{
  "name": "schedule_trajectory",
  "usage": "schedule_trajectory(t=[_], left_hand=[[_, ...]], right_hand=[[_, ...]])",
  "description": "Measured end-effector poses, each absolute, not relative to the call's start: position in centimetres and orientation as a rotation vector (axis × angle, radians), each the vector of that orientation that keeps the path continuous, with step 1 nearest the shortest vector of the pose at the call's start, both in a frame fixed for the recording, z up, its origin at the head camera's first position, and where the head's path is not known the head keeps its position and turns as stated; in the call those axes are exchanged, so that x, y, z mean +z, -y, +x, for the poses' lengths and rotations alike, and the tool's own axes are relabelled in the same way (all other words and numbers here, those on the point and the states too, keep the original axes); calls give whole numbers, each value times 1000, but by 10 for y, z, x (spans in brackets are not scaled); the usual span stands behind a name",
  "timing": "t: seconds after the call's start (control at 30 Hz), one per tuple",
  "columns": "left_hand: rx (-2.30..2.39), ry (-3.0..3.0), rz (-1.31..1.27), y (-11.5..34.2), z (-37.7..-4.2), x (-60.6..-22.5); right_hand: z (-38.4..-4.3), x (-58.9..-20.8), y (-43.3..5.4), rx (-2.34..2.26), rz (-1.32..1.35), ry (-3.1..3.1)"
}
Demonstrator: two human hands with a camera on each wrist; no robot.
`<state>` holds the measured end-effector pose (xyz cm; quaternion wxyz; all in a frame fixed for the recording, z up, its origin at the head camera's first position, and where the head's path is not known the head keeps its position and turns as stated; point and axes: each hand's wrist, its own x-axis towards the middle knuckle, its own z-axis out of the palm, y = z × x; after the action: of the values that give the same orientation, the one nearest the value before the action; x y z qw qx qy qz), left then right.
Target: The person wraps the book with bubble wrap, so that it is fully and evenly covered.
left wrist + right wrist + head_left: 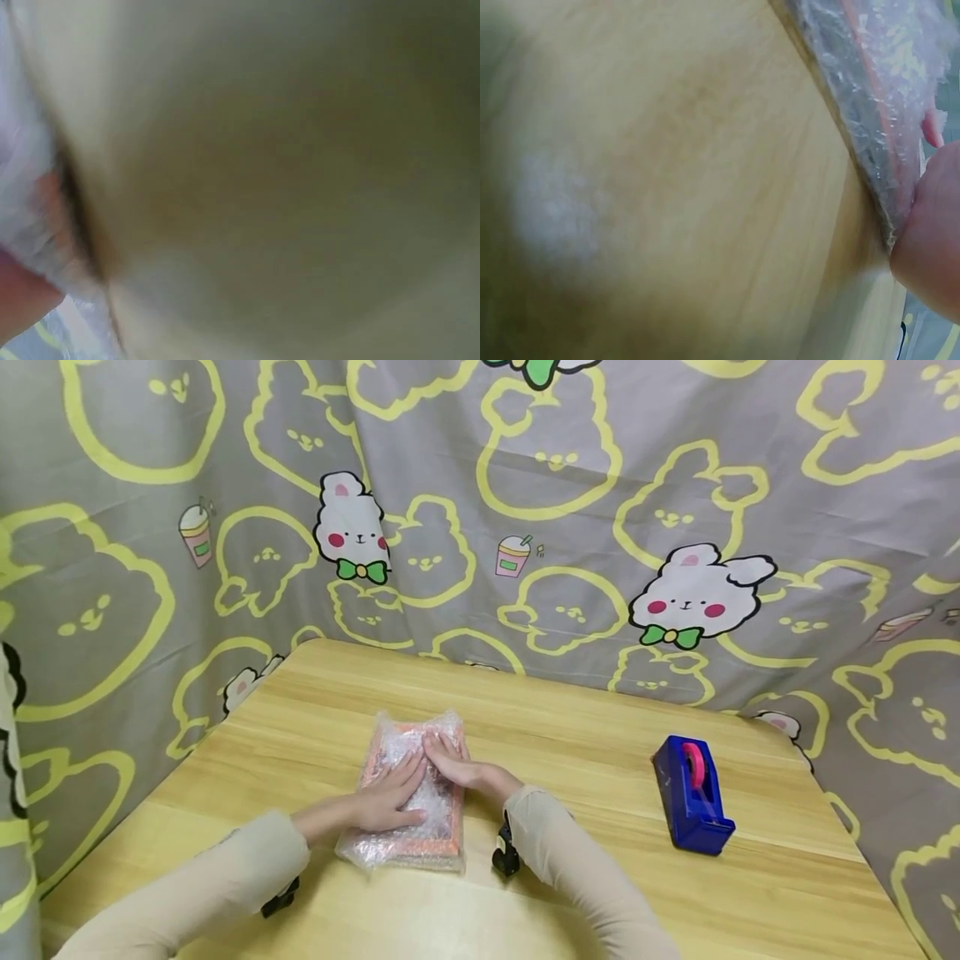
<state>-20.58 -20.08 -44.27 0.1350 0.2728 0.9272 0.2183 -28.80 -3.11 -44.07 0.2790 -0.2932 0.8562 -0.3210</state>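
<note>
A flat rectangular item with an orange border, wrapped in clear bubble wrap [442, 814], lies on the wooden table. My left hand [386, 797] rests flat across its middle, fingers straight and pointing to the upper right. On its upper right part lies my right hand [450, 760], fingers extended toward the upper left. The bubble wrap [862, 97] shows its edge close to the tabletop in the right wrist view, with part of the right hand [934, 232] at its side. Blurred surface fills most of the left wrist view, with a strip of bubble wrap [30, 187] at left.
To the right on the table [570, 760] stands a blue tape dispenser [693, 814] with a pink-cored roll. A grey curtain [450, 468] with yellow cartoon outlines hangs behind the table and along both sides.
</note>
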Motion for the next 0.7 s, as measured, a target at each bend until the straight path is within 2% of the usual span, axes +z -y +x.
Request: schedule_trajectory(t=[0.3,0.7], left_hand=[[547,-2413,925,215,-230,-421],[352,-2549,928,217,-219,-431]], right_hand=[[-291,-439,28,-850,-805,-2285],[-291,-439,30,-814,-818,-2282]])
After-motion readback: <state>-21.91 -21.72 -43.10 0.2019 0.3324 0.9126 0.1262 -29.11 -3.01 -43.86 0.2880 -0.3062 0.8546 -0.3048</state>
